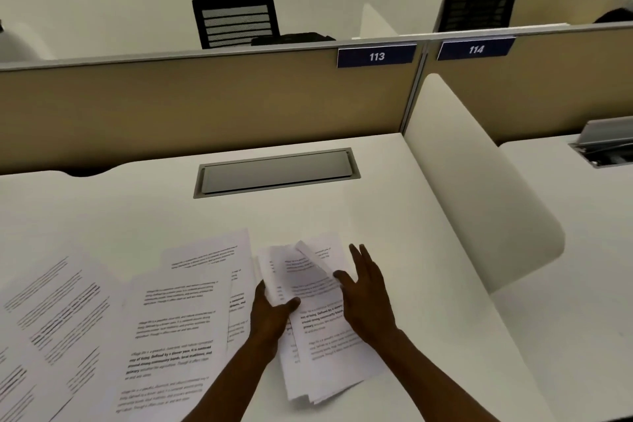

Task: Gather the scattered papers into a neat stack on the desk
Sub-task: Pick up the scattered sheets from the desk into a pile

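A loose bundle of printed papers (pixel 318 329) lies fanned and uneven on the white desk (pixel 394 209), near the front middle. My left hand (pixel 270 315) grips the bundle's left edge, thumb on top of the sheets. At the bundle's right edge my right hand (pixel 368 295) rests with fingers spread, holding nothing. More scattered papers (pixel 171 325) lie overlapping to the left, some running out of view at the left edge (pixel 44 312).
A grey metal cable cover (pixel 277 173) is set into the desk behind the papers. A tan partition (pixel 205 103) with labels 113 and 114 closes the back. A white rounded divider (pixel 479 188) stands on the right. Black chairs stand beyond the partition.
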Motion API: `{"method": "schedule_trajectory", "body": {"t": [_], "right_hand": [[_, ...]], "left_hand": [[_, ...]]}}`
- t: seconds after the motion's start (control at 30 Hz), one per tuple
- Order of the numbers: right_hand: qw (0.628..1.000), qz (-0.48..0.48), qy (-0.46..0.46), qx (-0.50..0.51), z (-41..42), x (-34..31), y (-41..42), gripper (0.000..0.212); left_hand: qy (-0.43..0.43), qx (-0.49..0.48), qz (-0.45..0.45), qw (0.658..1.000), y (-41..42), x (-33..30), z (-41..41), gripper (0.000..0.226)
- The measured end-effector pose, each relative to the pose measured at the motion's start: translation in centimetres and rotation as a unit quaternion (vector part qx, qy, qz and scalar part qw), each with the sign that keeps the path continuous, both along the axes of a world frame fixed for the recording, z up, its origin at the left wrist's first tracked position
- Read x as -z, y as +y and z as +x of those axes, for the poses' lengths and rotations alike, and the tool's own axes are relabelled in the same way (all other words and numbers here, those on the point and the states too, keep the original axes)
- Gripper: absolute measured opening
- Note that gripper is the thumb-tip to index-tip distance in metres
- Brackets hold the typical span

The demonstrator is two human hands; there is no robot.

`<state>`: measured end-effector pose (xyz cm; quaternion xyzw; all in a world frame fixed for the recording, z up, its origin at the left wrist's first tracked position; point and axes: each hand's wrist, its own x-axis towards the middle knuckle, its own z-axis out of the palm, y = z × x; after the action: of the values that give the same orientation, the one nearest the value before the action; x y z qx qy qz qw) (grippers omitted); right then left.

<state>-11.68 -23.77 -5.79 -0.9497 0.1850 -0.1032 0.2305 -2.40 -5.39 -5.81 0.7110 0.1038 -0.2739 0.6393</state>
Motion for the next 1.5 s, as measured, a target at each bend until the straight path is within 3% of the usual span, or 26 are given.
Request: {"method": "schedule_trajectory", "body": {"t": [0.1,0.27,0.43,0.5,0.6,0.67,0.77,0.93,1.0,1.07,1.2,1.3,1.4,1.5], "right_hand": [[0.998,-0.060,-0.014,-0.030,-0.3,0.1,0.4,0.034],[0.998,-0.018,-0.041,-0.033,-0.3,0.2,0.0,0.028],[0.997,0.041,-0.060,0.002,-0.2,0.4,-1.4,0.025],[0.998,0.035,-0.059,0.001,-0.1,0.7,-1.8,0.026],[0.998,0.032,-0.060,-0.002,-0.2,1.1,-1.8,0.025],[0.997,0.041,-0.062,0.000,-0.2,1.2,-1.4,0.025],[0.996,0.068,-0.060,0.010,-0.2,1.2,-1.1,0.025],[0.986,0.159,-0.015,0.044,-0.3,0.2,-1.1,0.028],[0.968,0.236,-0.013,0.084,-0.3,-0.3,-1.6,0.034],[0.922,0.364,-0.025,0.128,-0.3,-1.5,-2.8,0.042],[0.761,0.630,-0.040,0.148,-0.6,-3.6,-5.0,0.048],[0.676,0.726,-0.022,0.127,-1.0,-3.7,-5.7,0.057],[0.666,0.741,0.004,0.088,-1.2,-3.7,-5.5,0.065],[0.711,0.698,0.021,0.075,-1.1,-3.9,-4.7,0.057]], "left_hand": [[0.007,0.005,-0.025,1.000,0.1,0.0,-0.1,0.079],[0.014,0.040,-0.081,0.996,0.3,-0.7,-0.2,0.082],[0.105,0.081,-0.193,0.972,0.7,-0.8,0.5,0.076],[0.119,0.101,-0.191,0.969,0.5,-0.7,0.4,0.073],[0.067,0.115,-0.136,0.982,-0.2,-1.0,-0.5,0.072],[-0.022,0.121,-0.067,0.990,-0.8,-1.6,-1.3,0.084],[-0.160,0.150,0.023,0.975,-1.8,-2.9,-2.4,0.099],[-0.232,0.152,-0.003,0.961,-2.1,-4.8,-2.8,0.106],[-0.223,0.143,-0.041,0.963,-1.7,-5.2,-2.4,0.112],[-0.187,0.125,-0.089,0.970,-1.3,-5.7,-2.0,0.108],[-0.127,0.107,-0.155,0.974,-0.8,-6.2,-0.8,0.095],[-0.104,0.107,-0.153,0.977,-0.6,-6.1,-0.1,0.094],[-0.074,0.114,-0.134,0.982,0.0,-5.5,0.5,0.093],[-0.069,0.165,-0.073,0.981,1.0,-5.6,0.3,0.095]]}}
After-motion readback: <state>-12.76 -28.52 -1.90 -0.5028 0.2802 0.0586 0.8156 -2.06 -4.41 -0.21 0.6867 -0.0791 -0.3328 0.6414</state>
